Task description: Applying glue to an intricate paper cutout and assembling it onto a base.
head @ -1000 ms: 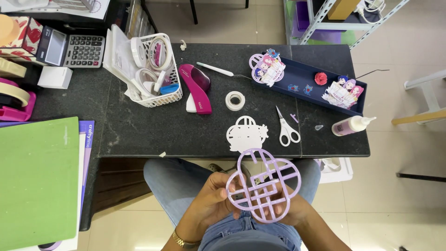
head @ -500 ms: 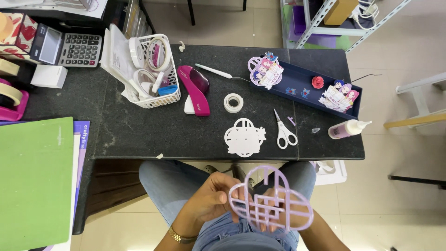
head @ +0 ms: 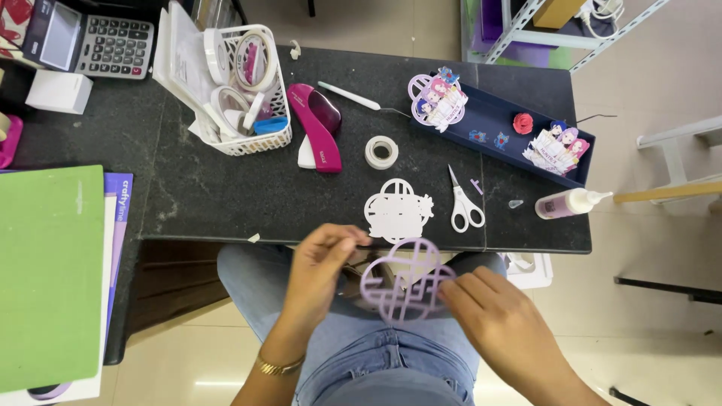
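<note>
The lilac lattice cutout (head: 406, 280) was held over the person's lap, just off the near edge of the black table (head: 226, 195). The right hand (head: 502, 323) gripped its right rim between fingers and thumb. The left hand (head: 320, 271) was pinched closed near the cutout's upper left edge; whether it gripped the rim itself or a small scrap could not be told, as the fingertips overlapped the table edge in this view.

Risks noted: the cutout looked to be thin card, a heart or rounded outline filled with narrow crossing bars. Those bars would likely crease or tear if the two hands pulled apart or twisted against each other. Held clear of the table, it would fall to the lap or floor if the grip slipped.

A matching white cutout (head: 398, 210) lay flat near the table edge, where a passing wrist could knock it off. Small white-handled scissors (head: 464, 203) lay beside it, blades pointing away. A glue bottle (head: 568, 203) lay on its side at the right edge and could roll or leak. A roll of tape (head: 381, 151), a glossy magenta stapler (head: 320, 124) and a white plastic basket (head: 241, 90) stood further back.
</note>
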